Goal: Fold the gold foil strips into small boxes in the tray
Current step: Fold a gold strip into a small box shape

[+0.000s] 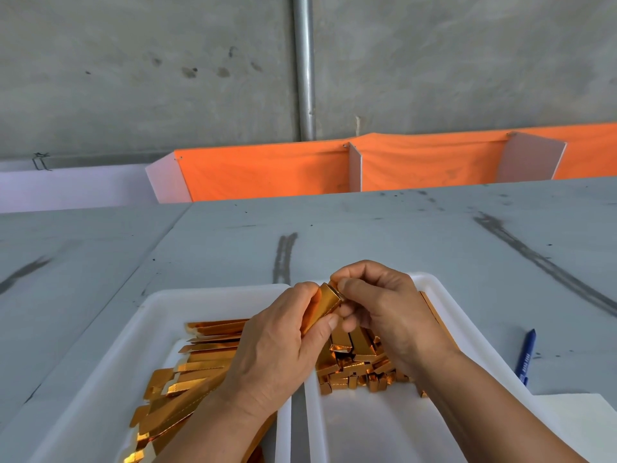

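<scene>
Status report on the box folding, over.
Left hand grips gold box; right hand pinches its top end. Flat strips left tray, finished boxes right tray. Nothing blocking.

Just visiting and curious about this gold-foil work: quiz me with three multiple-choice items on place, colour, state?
1. Where do the flat gold strips lie? A. left tray B. right tray C. bare table
2. What colour is the pen? A. red B. blue C. green
3. What do the left hand and right hand hold? A. nothing B. one gold box together C. the pen
Answers: 1 A, they fill that tray; 2 B, its barrel is blue; 3 B, both hands grip it.
</scene>
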